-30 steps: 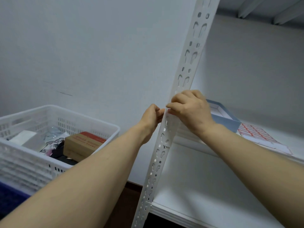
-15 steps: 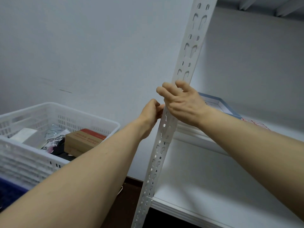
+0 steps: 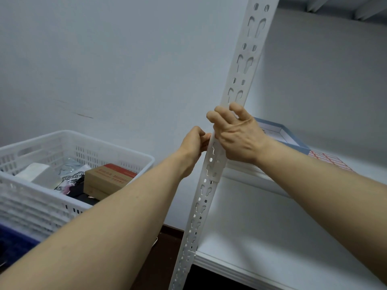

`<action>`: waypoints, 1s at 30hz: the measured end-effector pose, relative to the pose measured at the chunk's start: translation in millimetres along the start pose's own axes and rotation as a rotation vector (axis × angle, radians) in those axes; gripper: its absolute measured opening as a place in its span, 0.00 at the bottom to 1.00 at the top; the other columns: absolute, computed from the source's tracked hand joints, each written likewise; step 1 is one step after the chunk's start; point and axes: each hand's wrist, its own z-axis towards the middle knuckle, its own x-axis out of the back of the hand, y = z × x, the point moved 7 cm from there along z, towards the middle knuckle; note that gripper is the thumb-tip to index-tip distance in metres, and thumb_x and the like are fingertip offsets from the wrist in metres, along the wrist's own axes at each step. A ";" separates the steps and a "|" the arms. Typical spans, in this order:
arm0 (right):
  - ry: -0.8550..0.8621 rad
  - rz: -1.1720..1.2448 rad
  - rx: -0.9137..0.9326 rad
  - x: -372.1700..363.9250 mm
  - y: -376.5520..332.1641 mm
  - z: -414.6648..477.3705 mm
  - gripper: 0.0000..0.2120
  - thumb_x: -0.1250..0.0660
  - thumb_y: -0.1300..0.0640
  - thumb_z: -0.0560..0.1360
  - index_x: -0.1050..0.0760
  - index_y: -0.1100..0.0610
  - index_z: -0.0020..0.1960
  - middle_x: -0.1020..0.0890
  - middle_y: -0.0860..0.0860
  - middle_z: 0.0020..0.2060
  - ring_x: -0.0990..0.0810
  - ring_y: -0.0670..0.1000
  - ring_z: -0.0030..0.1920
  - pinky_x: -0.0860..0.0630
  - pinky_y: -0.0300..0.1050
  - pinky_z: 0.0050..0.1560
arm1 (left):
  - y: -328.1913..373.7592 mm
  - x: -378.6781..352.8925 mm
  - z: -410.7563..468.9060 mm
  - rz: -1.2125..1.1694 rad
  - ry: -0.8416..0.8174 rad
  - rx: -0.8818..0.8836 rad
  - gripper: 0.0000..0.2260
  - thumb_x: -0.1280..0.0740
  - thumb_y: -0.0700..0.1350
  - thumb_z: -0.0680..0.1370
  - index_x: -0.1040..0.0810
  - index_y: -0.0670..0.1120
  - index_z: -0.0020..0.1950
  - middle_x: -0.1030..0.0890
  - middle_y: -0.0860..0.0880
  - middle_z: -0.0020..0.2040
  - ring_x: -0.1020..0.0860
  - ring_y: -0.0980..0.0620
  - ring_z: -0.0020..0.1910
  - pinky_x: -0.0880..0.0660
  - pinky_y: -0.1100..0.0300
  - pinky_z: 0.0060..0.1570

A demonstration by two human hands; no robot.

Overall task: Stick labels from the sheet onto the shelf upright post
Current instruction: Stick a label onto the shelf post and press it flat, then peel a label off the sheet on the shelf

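Leftmost, a white slotted basket (image 3: 117, 151) stands near the wall, holding a brown cardboard box (image 3: 109, 181) with a red top and some foil and plastic packets. To its right the left hand (image 3: 194, 143) reaches up to the left edge of the shelf upright post (image 3: 240, 65). Its fingers are curled in tight with the tips against that edge, but whether they pinch the post or a label there cannot be told. The post, white and punched with keyhole slots, leans up to the right across the scene. The right hand (image 3: 236, 139) lies across its front face just beside the left hand, palm against the metal, fingers (image 3: 222, 115) loosely bent, spread and gripping nothing. Just below that hand a smooth white patch (image 3: 214, 164) covers the post, possibly a stuck label. Farther right, on the upper shelf (image 3: 372, 170), sit a blue-rimmed tray (image 3: 293, 139) and the red-gridded label sheet (image 3: 330, 162), well apart from both hands. A lower shelf board (image 3: 272, 237) lies nearer.
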 end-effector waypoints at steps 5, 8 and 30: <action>0.036 0.077 -0.155 6.9 10.5 -18.6 0.06 0.41 0.63 0.63 0.25 0.60 0.37 0.34 0.52 0.52 0.34 0.54 0.55 0.41 0.48 0.59 | 1.5 -1.2 -2.3 0.032 0.001 -0.004 0.12 0.53 0.46 0.74 0.34 0.47 0.51 0.23 0.48 0.49 0.30 0.53 0.47 0.33 0.64 0.44; 0.070 0.162 -0.317 13.3 21.2 -30.4 0.03 0.35 0.64 0.65 0.25 0.60 0.38 0.30 0.52 0.51 0.33 0.53 0.53 0.40 0.46 0.55 | 2.6 -1.5 -3.7 0.045 0.025 -0.004 0.10 0.53 0.45 0.73 0.37 0.48 0.51 0.26 0.48 0.48 0.33 0.52 0.47 0.34 0.63 0.45; 0.152 1.609 -1.636 13.4 94.6 -133.4 0.14 0.44 0.65 0.77 0.25 0.58 0.36 0.24 0.51 0.34 0.29 0.47 0.34 0.35 0.37 0.23 | 85.1 -132.8 -49.5 0.562 0.222 -0.797 0.12 0.30 0.42 0.75 0.19 0.42 0.58 0.17 0.46 0.48 0.21 0.52 0.47 0.24 0.62 0.52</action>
